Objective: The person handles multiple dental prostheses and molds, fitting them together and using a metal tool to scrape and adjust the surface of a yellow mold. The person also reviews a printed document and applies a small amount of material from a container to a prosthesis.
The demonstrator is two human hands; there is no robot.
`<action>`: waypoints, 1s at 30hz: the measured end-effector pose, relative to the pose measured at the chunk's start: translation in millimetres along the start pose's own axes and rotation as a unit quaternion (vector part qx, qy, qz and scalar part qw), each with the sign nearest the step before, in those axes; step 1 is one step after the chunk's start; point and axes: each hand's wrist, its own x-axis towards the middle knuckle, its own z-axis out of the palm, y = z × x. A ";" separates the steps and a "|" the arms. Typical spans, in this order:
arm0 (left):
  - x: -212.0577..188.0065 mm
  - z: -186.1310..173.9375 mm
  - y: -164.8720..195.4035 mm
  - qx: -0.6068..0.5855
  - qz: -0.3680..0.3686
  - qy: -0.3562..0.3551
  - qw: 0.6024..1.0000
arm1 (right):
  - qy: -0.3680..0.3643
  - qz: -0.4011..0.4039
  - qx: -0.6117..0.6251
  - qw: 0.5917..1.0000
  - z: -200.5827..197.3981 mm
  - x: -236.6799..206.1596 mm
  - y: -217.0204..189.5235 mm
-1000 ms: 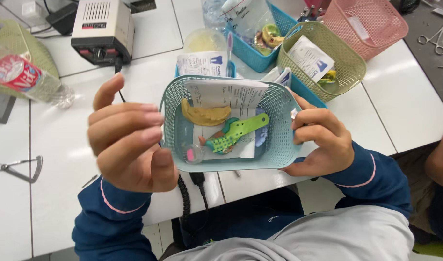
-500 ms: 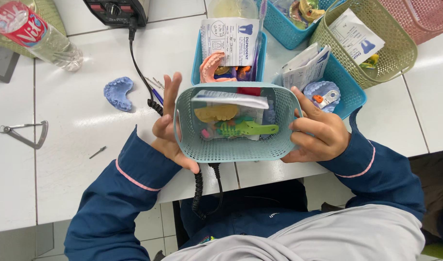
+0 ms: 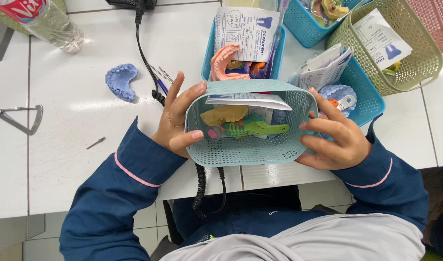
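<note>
Head view: a pale teal perforated basket [image 3: 250, 145] is held between the two hands, its long axis running from one hand to the other, so neither is nearer. The left hand [image 3: 175, 121] is pressed flat against its left end, thumb hooked over the rim; the right hand [image 3: 332, 135] is wrapped round its right end, fingers spread on the wall. Inside are seen a yellow dental cast [image 3: 224, 115], a green impression tray [image 3: 255, 128] and a folded white paper slip [image 3: 248, 99]. Just beyond the hands a blue basket [image 3: 209, 53] carries a pink cast [image 3: 224, 60] and a white printed form [image 3: 248, 31]; beyond the right hand an olive basket [image 3: 414, 58] is labelled with a white card [image 3: 378, 38]. A blue cast [image 3: 121, 80] lies on the tabletop [image 3: 66, 145] left of the left hand
</note>
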 end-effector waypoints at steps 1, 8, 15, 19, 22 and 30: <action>-2.8 -1.2 0.0 0.004 0.000 -0.005 1.000 | -0.004 0.008 0.004 1.000 -1.6 0.7 0.3; -12.3 -3.2 0.6 0.013 -0.025 -0.017 0.999 | -0.011 -0.018 0.021 1.000 -8.6 7.9 6.5; 0.8 0.1 -3.8 0.044 0.045 0.005 0.998 | -0.030 -0.019 -0.037 0.999 -15.9 10.1 10.2; 8.2 0.8 -6.8 0.050 0.068 0.020 0.996 | -0.037 -0.014 -0.048 0.998 -17.1 11.8 12.1; 12.3 -1.1 -4.9 0.044 0.079 0.027 0.996 | -0.018 -0.039 -0.048 0.998 -17.1 14.2 13.7; 24.6 -4.9 -2.6 0.012 0.045 0.030 0.998 | 0.005 -0.067 -0.030 0.997 -17.5 22.2 15.1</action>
